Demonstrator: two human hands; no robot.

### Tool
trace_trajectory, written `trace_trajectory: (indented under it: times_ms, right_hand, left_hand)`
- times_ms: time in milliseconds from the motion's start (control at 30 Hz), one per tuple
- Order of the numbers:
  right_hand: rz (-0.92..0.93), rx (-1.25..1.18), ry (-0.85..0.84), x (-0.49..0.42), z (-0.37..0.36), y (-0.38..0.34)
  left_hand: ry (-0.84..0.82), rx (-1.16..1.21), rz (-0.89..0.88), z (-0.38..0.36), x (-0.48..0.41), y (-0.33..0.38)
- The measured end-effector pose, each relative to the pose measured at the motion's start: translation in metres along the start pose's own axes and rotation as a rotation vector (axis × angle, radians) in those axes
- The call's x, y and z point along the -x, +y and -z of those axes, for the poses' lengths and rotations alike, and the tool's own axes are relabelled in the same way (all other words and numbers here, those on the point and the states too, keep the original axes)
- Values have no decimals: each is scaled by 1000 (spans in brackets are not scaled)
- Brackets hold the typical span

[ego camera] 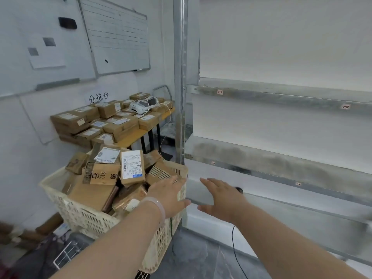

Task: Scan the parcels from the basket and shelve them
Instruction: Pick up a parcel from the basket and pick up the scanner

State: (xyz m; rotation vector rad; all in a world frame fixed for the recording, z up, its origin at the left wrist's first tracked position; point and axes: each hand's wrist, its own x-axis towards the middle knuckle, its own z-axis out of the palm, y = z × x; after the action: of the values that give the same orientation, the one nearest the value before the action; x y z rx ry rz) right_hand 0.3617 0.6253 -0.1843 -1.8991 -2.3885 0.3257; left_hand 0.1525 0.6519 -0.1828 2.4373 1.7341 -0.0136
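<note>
A cream plastic basket (80, 214) stands low at the left, heaped with brown cardboard parcels (131, 167), several showing white labels. My left hand (171, 195), a pale bangle on its wrist, reaches flat over the basket's right rim with fingers spread and nothing held. My right hand (221, 198) is stretched out open just right of the basket, in front of the lower shelf (281, 168) of the metal rack. No scanner is in either hand.
A yellow table (138, 135) behind the basket carries several stacked parcels (112, 123) and a white device (144, 104) with a cable. A steel upright (180, 97) edges the rack; the upper shelf (281, 97) is bare. A black cable (235, 252) trails on the floor.
</note>
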Motion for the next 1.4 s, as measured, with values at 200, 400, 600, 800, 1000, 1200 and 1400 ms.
trace_trajectory:
  times_ms: [200, 400, 600, 800, 1000, 1200, 1400]
  right_hand:
    - [135, -12, -58, -91, 0, 2]
    - [235, -18, -171, -145, -25, -16]
    - [201, -61, -216, -194, -43, -33]
    - [211, -66, -256, -230, -63, -51]
    - [200, -78, -277, -243, -75, -60]
    - [193, -99, -304, -245, -81, -58]
    - [127, -175, -262, -245, -69, -57]
  left_hand:
    - [70, 124, 231, -12, -42, -49]
    - [74, 223, 509, -33, -57, -103]
    - [133, 339, 731, -47, -75, -151]
    - [243, 551, 851, -63, -91, -164]
    - [298, 703, 863, -69, -106, -171]
    - [365, 733, 817, -77, -111, -175]
    - [342, 576, 591, -64, -102, -173]
